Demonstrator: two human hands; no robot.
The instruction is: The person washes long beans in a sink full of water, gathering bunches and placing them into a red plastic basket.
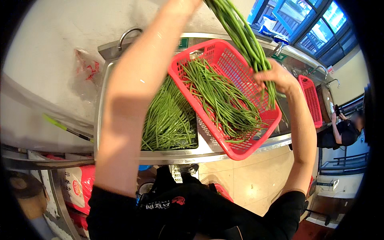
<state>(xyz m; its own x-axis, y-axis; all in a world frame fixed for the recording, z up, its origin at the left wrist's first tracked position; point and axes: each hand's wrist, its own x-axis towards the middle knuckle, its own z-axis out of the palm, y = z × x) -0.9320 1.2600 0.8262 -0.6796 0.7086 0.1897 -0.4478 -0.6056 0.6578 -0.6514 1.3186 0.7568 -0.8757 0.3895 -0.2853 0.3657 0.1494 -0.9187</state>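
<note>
My right hand (277, 76) grips the lower part of a bunch of long green stems (240, 36), which look like garlic scapes. The bunch slants up and out past the top edge of the view. My left forearm (135, 90) reaches up on the left, and the left hand lies beyond the top edge. Under the bunch, a red plastic basket (196, 106) with slotted walls sits tilted across the sink's rim and holds more cut scapes (222, 102). Left of it, a heap of wet scapes (169, 120) lies in the water of a steel sink basin, partly hidden by my forearm.
Curved taps (127, 36) stand along the steel sink counter (180, 156). Another red basket (310, 100) is farther right, near a person (342, 132) in dark clothing. A clear plastic bag (87, 66) hangs on the left wall. Red and white sacks (76, 186) are at lower left.
</note>
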